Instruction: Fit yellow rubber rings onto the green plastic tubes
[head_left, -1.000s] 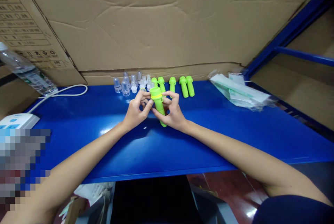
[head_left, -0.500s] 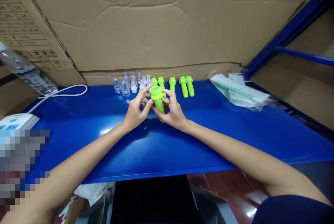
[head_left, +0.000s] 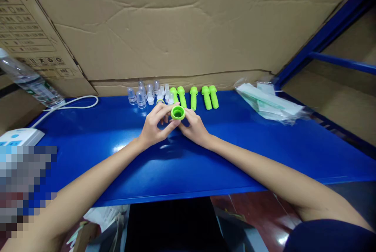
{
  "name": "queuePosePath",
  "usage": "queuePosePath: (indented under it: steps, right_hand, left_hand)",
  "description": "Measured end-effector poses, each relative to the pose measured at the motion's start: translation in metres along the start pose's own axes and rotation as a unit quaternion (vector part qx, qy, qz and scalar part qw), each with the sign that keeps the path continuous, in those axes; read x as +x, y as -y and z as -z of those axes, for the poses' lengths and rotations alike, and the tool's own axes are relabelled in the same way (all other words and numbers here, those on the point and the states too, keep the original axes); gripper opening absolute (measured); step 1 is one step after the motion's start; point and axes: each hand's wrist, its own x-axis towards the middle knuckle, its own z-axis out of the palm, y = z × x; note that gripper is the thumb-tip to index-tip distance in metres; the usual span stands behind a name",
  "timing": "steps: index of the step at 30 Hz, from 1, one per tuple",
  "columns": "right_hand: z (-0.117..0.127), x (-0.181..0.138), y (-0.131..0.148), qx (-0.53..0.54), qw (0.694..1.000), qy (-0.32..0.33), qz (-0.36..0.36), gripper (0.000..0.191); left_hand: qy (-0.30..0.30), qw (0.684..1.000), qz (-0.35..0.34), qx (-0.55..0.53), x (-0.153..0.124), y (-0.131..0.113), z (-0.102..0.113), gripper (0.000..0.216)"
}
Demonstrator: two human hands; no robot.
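My left hand (head_left: 156,125) and my right hand (head_left: 194,126) hold a lime-green flashlight body (head_left: 178,113) between them, just above the table. Its open round mouth faces me, and the inside looks hollow; the rest of the tube is hidden behind it and my fingers. Left thumb and fingers pinch the rim, while the right fingers close around the right side. Just beyond my left hand lies a thin yellow ring (head_left: 160,102). Several clear plastic caps (head_left: 141,100) stand behind it. Several more green flashlight bodies (head_left: 193,98) lie in a row at the back.
A cardboard sheet (head_left: 176,32) rises behind the blue table (head_left: 235,150). Plastic-wrapped packets (head_left: 268,101) lie at the back right. On the left are a water bottle (head_left: 32,81), a white cable (head_left: 82,99) and a power strip (head_left: 22,138). A blue frame (head_left: 326,36) borders the right.
The flashlight body has tipped so that its open mouth now faces me rather than upward. My right hand has shifted slightly around it; both hands keep their grip.
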Motion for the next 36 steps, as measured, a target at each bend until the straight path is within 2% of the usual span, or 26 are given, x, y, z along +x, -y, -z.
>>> queuePosePath:
  steps: [5, 12, 16, 25, 27, 30, 33, 36]
  right_hand:
    - [0.006, 0.003, 0.001, -0.020, 1.000, 0.001, 0.000, 0.020]
    - [0.011, 0.003, 0.007, -0.013, 1.000, -0.001, -0.002, 0.026]
    - [0.011, 0.003, 0.007, -0.016, 1.000, -0.002, -0.001, 0.031]
    - [0.010, 0.003, 0.005, -0.014, 1.000, -0.012, 0.013, 0.024]
    - [0.008, 0.003, 0.004, -0.018, 1.000, -0.012, 0.010, 0.022]
    - [0.004, 0.002, 0.005, -0.027, 0.999, -0.023, -0.001, 0.021]
    - [-0.001, -0.001, 0.010, -0.011, 0.998, -0.044, -0.033, 0.039]
    - [-0.003, -0.002, 0.013, 0.018, 0.997, -0.046, -0.059, 0.049]
  left_hand:
    - [-0.015, 0.998, -0.049, 0.034, -0.001, 0.002, -0.002, 0.040]
    - [-0.033, 0.994, -0.093, 0.038, -0.003, 0.006, -0.003, 0.040]
    - [-0.043, 0.993, -0.104, 0.045, -0.003, 0.007, -0.003, 0.038]
    - [-0.040, 0.994, -0.100, 0.035, -0.003, 0.004, -0.002, 0.038]
    - [-0.039, 0.997, -0.066, 0.021, -0.001, 0.001, -0.002, 0.037]
    - [-0.061, 0.995, 0.065, -0.039, 0.001, -0.002, -0.003, 0.030]
    - [-0.112, 0.965, 0.203, -0.119, 0.005, 0.001, -0.003, 0.025]
    - [-0.129, 0.938, 0.278, -0.163, 0.006, 0.005, -0.003, 0.032]
